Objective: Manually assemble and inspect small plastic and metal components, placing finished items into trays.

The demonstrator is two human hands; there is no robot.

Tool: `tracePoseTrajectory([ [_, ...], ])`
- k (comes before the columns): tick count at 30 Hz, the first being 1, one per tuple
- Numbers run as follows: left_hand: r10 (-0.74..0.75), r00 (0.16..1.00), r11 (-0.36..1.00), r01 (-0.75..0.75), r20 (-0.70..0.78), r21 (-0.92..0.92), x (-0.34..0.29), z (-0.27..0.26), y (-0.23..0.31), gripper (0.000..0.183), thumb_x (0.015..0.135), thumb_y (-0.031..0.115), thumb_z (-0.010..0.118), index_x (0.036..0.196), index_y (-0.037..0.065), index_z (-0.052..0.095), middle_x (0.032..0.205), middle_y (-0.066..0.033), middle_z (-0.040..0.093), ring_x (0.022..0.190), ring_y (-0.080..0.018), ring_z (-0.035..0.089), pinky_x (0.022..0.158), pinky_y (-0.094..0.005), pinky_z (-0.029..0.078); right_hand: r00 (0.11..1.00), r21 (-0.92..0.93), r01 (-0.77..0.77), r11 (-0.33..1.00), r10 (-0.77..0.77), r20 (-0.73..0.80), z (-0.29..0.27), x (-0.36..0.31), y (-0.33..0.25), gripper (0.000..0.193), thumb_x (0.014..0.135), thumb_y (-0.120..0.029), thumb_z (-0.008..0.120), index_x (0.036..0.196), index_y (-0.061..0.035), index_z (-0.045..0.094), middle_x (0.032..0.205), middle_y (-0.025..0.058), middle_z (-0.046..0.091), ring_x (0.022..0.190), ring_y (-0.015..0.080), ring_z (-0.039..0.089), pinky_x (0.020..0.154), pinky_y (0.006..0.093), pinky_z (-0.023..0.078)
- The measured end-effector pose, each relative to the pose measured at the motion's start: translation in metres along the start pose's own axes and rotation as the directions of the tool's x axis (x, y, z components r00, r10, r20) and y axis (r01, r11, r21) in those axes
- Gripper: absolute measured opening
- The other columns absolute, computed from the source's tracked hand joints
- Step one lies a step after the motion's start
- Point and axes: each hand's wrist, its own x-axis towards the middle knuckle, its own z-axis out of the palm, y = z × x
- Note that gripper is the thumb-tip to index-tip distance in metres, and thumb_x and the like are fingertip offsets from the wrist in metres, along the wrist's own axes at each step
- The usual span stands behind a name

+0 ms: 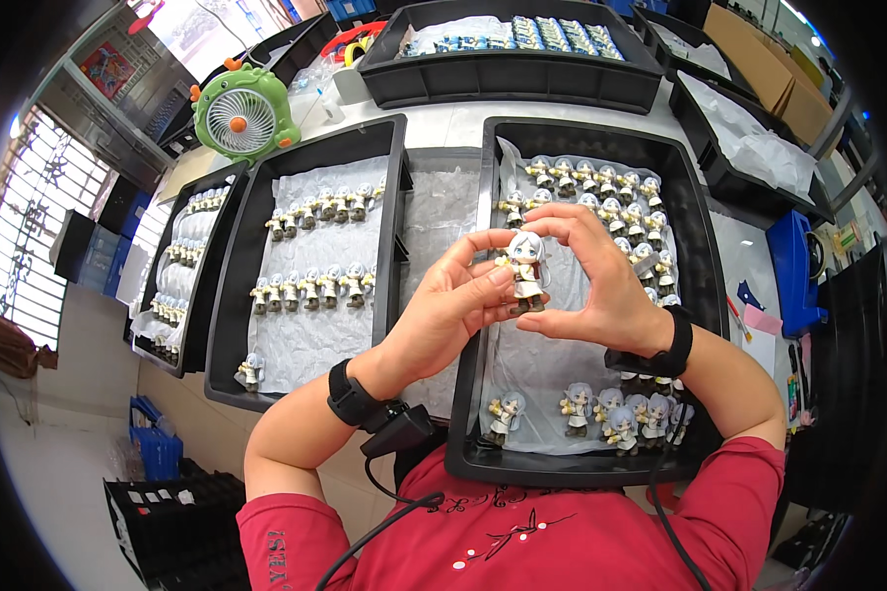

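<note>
A small figurine (526, 268) with pale hair, a white outfit and brown boots stands upright between my two hands. My left hand (460, 288) pinches it from the left side with thumb and fingers. My right hand (601, 286) curves round its right side, the index finger at the top of the head and the thumb beside the boots. Below my hands lies a black tray (586, 471) lined with white sheeting. Rows of similar figurines (609, 187) fill its far part, and a loose group of figurines (621, 419) sits near its front edge.
Left of my arms, a second black tray (229, 325) holds two rows of figurines and a single one. A third tray (153, 345) stands further left. Behind are a green fan (241, 113) and a large filled tray (512, 84). A blue holder (796, 276) is at right.
</note>
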Motion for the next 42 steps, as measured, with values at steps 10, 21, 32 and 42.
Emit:
tracePoseTrajectory([
  [10,0.01,1.0,0.999,-0.009,0.025,-0.034,0.0,0.003,0.002,0.046,0.096,0.019,0.056,0.134,0.006,0.034,0.119,-0.0131,0.056,0.111,-0.0248,0.059,0.09,-0.0349,0.05,0.999,0.05,-0.026,0.998,0.025,0.027,-0.001,0.001,-0.002,0.068,0.064,-0.029,0.083,0.119,-0.0042,0.051,0.124,0.0165,0.05,0.117,0.0327,0.049,0.1,0.0409,0.038],
  [21,-0.009,1.0,1.0,0.009,0.015,0.012,0.001,-0.002,-0.006,0.041,0.098,0.021,0.051,0.134,0.006,0.039,0.121,-0.0093,0.054,0.113,-0.0254,0.058,0.089,-0.0388,0.051,0.996,-0.023,0.087,0.996,-0.087,0.006,0.007,0.0,-0.003,0.071,0.06,-0.02,0.084,0.121,-0.0058,0.05,0.121,0.0138,0.051,0.113,0.0324,0.049,0.096,0.0407,0.041],
  [32,-0.032,0.995,0.989,0.046,0.097,-0.143,0.005,-0.002,-0.002,0.042,0.098,0.022,0.05,0.135,0.004,0.04,0.125,-0.0096,0.053,0.111,-0.0246,0.058,0.085,-0.0359,0.052,0.995,0.025,0.09,0.996,-0.089,-0.047,0.009,-0.001,-0.004,0.072,0.06,-0.019,0.085,0.121,-0.0057,0.049,0.12,0.0124,0.052,0.107,0.03,0.05,0.091,0.0382,0.042],
  [42,-0.003,0.987,0.992,0.023,0.159,-0.126,0.006,0.001,0.001,0.045,0.101,0.025,0.041,0.14,0.004,0.035,0.132,-0.0109,0.05,0.114,-0.0269,0.057,0.087,-0.0381,0.052,0.997,0.074,0.057,0.996,-0.053,-0.056,0.009,-0.002,-0.001,0.072,0.061,-0.024,0.087,0.12,-0.0062,0.049,0.119,0.0113,0.053,0.107,0.0281,0.051,0.093,0.0382,0.041],
])
